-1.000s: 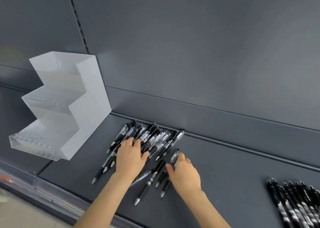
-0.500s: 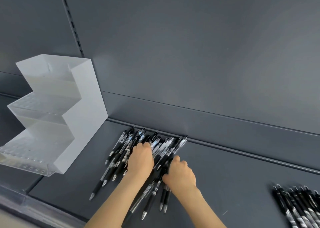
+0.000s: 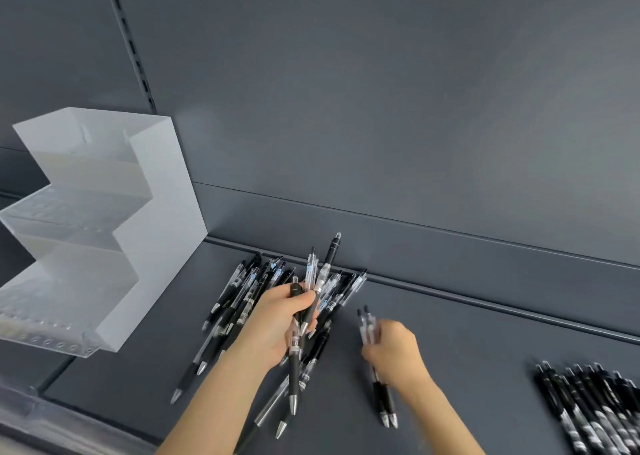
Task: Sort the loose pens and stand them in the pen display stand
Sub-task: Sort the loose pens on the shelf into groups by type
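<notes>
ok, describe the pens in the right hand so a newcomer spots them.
On the dark grey shelf, just right of the loose pen pile, the right hand holds two pens side by side. Unlike the fanned bundle in the left hand, they form a matched pair, silver tips pointing toward the camera.

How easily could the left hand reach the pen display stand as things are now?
Probably yes, easily. The left hand holds a bunch of pens to the right of the pen display stand, and only bare shelf and a few loose pens lie between them.
</notes>
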A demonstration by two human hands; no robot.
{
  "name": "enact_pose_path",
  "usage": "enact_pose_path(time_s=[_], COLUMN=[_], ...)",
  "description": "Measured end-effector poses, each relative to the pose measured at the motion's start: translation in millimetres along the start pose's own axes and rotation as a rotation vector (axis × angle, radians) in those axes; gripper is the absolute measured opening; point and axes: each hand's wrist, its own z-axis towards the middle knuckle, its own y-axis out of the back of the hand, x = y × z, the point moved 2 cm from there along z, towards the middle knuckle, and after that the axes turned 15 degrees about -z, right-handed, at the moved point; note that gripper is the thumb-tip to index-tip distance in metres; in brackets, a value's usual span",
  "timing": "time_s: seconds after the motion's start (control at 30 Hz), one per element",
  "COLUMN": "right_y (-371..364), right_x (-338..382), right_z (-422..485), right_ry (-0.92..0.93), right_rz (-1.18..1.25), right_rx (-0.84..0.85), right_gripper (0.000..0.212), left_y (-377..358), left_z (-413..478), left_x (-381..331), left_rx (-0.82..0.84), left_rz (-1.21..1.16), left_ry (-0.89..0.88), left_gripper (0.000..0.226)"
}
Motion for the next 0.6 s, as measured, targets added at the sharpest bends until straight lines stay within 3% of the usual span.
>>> enact_pose_path(time_s=[0.13, 0.23, 0.4, 0.6], right_y=[21, 37, 53, 62], right_x=[-12, -16, -27, -49], right_z=[-12, -25, -38, -41], right_ry=[0.016, 0.047, 0.071, 0.053], right_rz=[0.633, 0.943, 1.096, 1.229], right_rx=[0.09, 0.192, 0.232, 0.218], right_gripper=[0.023, 0.018, 0.017, 0.016], left_y=[-10, -19, -35, -61], left_z=[-7, -9, -12, -26], left_x=[10, 21, 35, 56], left_rx=[0.066, 0.098, 0.14, 0.201], left_rz=[-0.19, -0.192, -0.139, 0.101], left_ry=[0.134, 0.174, 0.196, 0.164], left_gripper=[0.009, 0.009, 0.02, 0.013])
